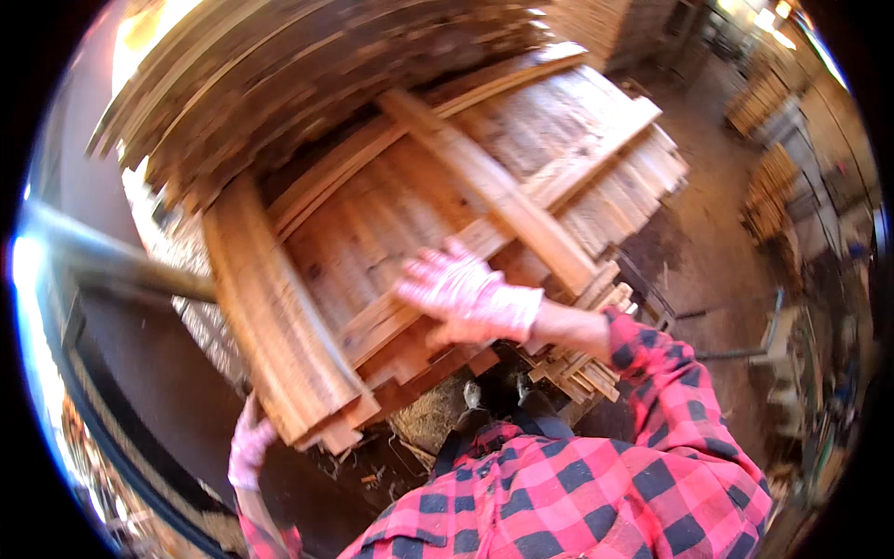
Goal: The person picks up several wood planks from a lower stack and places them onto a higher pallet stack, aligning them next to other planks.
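My right hand, in a pink and white glove, is open with its fingers stretched out. It is over a layer of wooden boards, by a crosswise wooden strip; whether it touches the wood I cannot tell. My left hand, gloved alike, is at the near left corner of a wide wooden board, closed at its outer edge. Part of its fingers is hidden or blurred there. A long wooden batten lies at an angle over the boards and another strip.
A tall stack of rough planks rises behind the boards. On the left, a pole reaches toward the wide board. Short wood pieces lie beside my right forearm. Further wood stacks stand across the brown floor at right.
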A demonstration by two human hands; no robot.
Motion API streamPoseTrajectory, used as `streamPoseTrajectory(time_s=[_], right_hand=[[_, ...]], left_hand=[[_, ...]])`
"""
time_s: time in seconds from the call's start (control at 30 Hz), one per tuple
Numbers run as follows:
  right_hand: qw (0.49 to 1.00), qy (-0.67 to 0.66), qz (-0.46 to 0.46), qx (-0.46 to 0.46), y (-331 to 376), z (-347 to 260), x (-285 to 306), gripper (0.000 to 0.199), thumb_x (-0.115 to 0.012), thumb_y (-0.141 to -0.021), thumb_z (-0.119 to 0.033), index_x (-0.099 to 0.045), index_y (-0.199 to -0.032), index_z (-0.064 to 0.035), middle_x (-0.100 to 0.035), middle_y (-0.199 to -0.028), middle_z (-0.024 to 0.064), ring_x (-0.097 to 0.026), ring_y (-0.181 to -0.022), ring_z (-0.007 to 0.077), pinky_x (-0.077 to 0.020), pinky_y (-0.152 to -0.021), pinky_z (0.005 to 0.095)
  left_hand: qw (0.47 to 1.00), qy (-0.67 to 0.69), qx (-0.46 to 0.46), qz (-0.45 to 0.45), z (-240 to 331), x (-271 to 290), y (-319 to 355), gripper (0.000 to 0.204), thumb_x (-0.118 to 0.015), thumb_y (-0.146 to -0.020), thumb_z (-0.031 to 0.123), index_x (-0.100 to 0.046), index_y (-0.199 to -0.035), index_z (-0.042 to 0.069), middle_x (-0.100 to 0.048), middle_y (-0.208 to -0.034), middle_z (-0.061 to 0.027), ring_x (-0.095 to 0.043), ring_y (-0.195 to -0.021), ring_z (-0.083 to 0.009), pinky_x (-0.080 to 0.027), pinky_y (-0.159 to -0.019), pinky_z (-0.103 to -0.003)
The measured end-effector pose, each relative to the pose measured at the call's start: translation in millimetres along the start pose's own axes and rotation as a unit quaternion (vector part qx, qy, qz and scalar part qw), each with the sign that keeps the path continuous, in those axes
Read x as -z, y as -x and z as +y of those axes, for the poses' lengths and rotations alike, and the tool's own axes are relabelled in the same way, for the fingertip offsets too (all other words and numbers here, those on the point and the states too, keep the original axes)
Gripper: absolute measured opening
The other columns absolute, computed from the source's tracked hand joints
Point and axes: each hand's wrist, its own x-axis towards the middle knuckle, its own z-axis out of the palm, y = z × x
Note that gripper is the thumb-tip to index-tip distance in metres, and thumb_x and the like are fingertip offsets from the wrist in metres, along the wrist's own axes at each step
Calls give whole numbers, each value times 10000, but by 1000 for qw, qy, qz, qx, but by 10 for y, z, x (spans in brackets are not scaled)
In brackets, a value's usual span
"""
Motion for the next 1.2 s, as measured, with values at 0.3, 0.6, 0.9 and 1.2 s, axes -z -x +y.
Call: streamPoseTrajectory(time_s=[0.3, 0.6, 0.9, 1.2], right_hand=[[999, -5, 35, -11, -231, 211, -261, 448, -783, -652, -239, -664, -1083, -204, -683, -1025, 32, -650, -1033, 254, -442, -913, 509], [887, -185, 419, -61, 117, -652, -800, 442, -636, -764, -143, -575, -1200, -107, -605, -1246, 189, -586, -1206, 372, -303, -1161, 669], [915, -152, -46, -371, 1230, 723, 751, 701, -584, -947, -481, -387, -1515, -122, -391, -1563, 178, -388, -1443, 260, -321, -1171, 539], [931, -176, 245, -204, 1975, 724, -393, 518, -625, -903, -450, -590, -1288, -105, -547, -1412, 196, -554, -1289, 313, -466, -1058, 481]], left_hand=[[898, -422, -12, 121, -591, -591, -771, 925, -805, -777, 232, -330, -1560, 100, -489, -1475, -118, -469, -1344, -227, -378, -1136, -384], [838, -530, -124, 45, -245, -1906, -1421, 755, -681, -862, 290, -374, -1536, 142, -475, -1473, -108, -451, -1348, -236, -340, -1158, -421], [713, -690, -124, 18, 363, -4012, -2071, 605, -557, -947, 349, -419, -1512, 183, -461, -1471, -99, -434, -1351, -246, -301, -1180, -457], [-64, -934, 66, 344, 747, -5577, -1282, 456, -458, -1014, 322, -506, -1444, 181, -490, -1439, -94, -437, -1351, -293, -295, -1187, -478]])
